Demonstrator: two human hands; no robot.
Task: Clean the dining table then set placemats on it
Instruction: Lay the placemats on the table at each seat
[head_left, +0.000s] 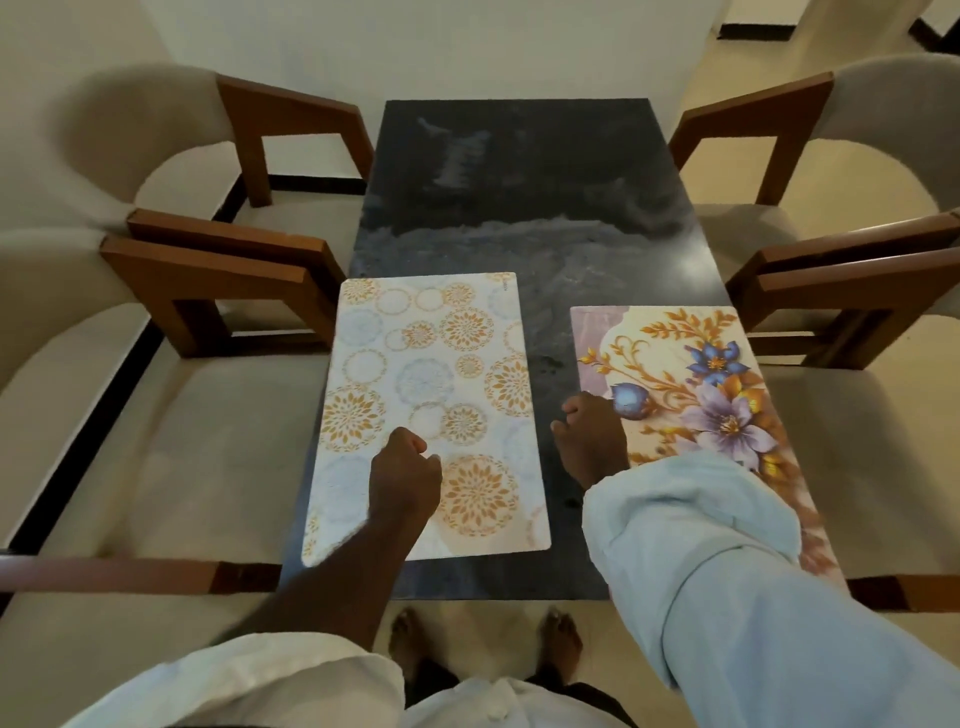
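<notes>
Two placemats are laid on the near half of the desk (519, 171). The far half carries no mat, and pale smears are visible there, so wiping is judged done or nearly done. With four chairs (171, 171) drawn up, two more mats are judged outstanding.

The circle-patterned placemat (426, 358) is located at lower centre-left, and the floral placemat (696, 364) at lower right, along the desk's right edge. Both long axes run from lower to upper frame, along the desk's length, with the short edges toward the person.

The left hand (408, 473) is clenched and rested on the circle-patterned placemat. The right hand (589, 441) is curled at the floral placemat's left edge; a grip cannot be confirmed.
</notes>
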